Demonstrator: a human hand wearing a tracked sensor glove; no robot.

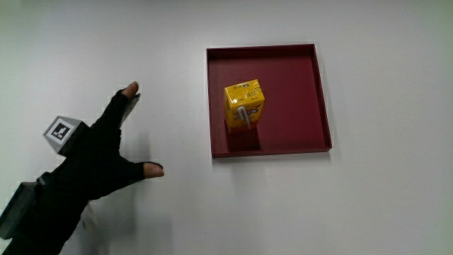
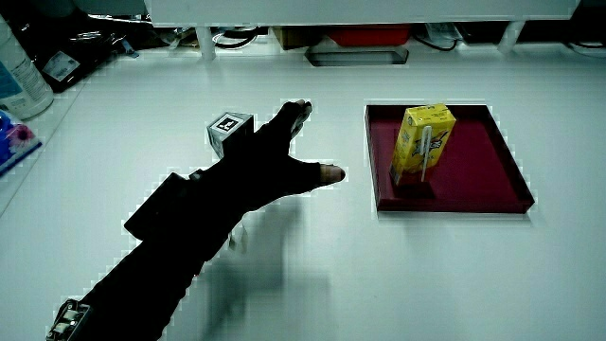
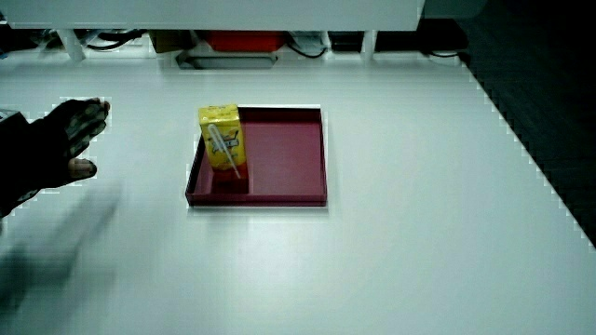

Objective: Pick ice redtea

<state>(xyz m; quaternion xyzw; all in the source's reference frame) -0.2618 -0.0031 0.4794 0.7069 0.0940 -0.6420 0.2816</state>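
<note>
Forearm [image 2: 142,275]: black-sleeved, nearest the person, reached across the bare table [image 1: 382,212] toward the tray.
Hand [image 1: 99,159]: black glove, held over the table beside the tray, well apart from it; also seen in both side views [image 2: 260,166] [image 3: 47,149].
Grip: fingers [image 1: 127,92] and thumb spread wide, bare at the tips, holding nothing.
Cube [image 1: 62,133]: white with a black pattern, sat on the back of the hand; visible in a side view [image 2: 228,128].
Tray [image 1: 297,120]: dark red, square, low-walled, flat on the table; seen in both side views [image 2: 473,170] [image 3: 289,158].
Carton [image 1: 244,105]: yellow drink box, upright inside the tray, in the corner toward the hand and the person; a pale straw was fixed to the face turned to the person. Seen in both side views [image 2: 423,137] [image 3: 220,135].
Hand to carton: apart, no contact; the tray wall lay between them.
Partition [image 2: 379,11]: low, pale, at the table's edge farthest from the person, with cables and a red item under it.
</note>
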